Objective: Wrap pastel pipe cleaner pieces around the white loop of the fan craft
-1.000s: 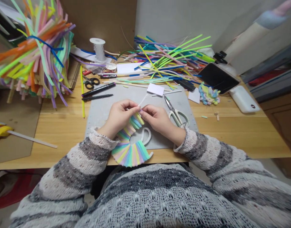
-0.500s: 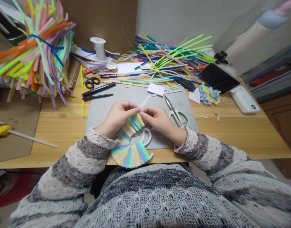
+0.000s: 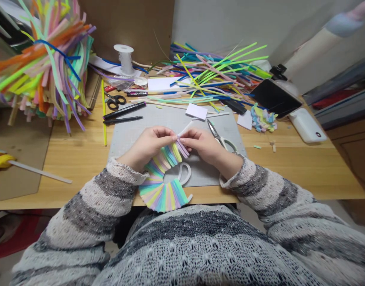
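A curved band of pastel pipe cleaners (image 3: 161,195), folded side by side in yellow, green, purple and pink, hangs from my hands over the table's front edge. My left hand (image 3: 155,143) is closed, pinching the band's upper end between thumb and forefinger. Close beside it, my right hand (image 3: 202,143) pinches a short purple pipe cleaner piece (image 3: 182,149) at that end. A white pipe cleaner (image 3: 186,129) sticks up between the fingertips. Below my right hand curls a white loop (image 3: 188,174). White-handled scissors (image 3: 220,137) lie just beyond my right hand, partly hidden by it.
Under my hands is a grey cutting mat (image 3: 125,139). Loose pipe cleaners (image 3: 218,79) are heaped at the back, with a big bundle (image 3: 57,59) at left. Markers (image 3: 124,111), black scissors (image 3: 115,101), a spool (image 3: 125,61), a phone (image 3: 274,97) and a yellow glue gun (image 3: 0,159) lie around.
My right hand has shifted slightly right, and the purple piece now shows fanning down at the band's upper end. My left hand stays nearly in place.
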